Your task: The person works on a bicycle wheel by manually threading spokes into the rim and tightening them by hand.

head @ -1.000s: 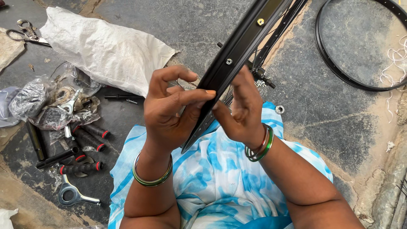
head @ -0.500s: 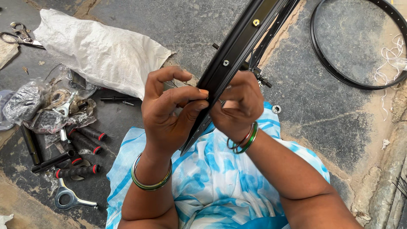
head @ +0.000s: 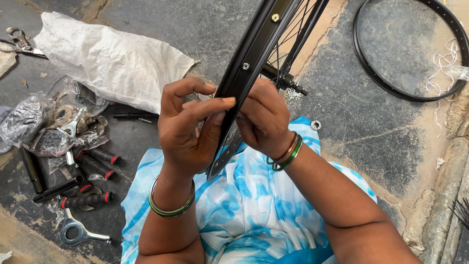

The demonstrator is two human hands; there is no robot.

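Note:
A black bicycle wheel rim with thin spokes stands on edge over my lap, running from the top of the view down to my blue and white garment. My left hand wraps the rim from the left, thumb and forefinger pinched on its edge. My right hand presses on the rim from the right, fingers curled behind it near a spoke hole. The wheel's hub and axle show just behind my right hand. What the fingertips hold is hidden.
A white sack lies at the upper left. Plastic bags of parts, black grips with red ends, a flat metal spanner and scissors lie at the left. A bare black rim lies at the upper right.
My right hand has slid a little up and in along the rim, closing against my left hand. The rim has shifted slightly toward me.

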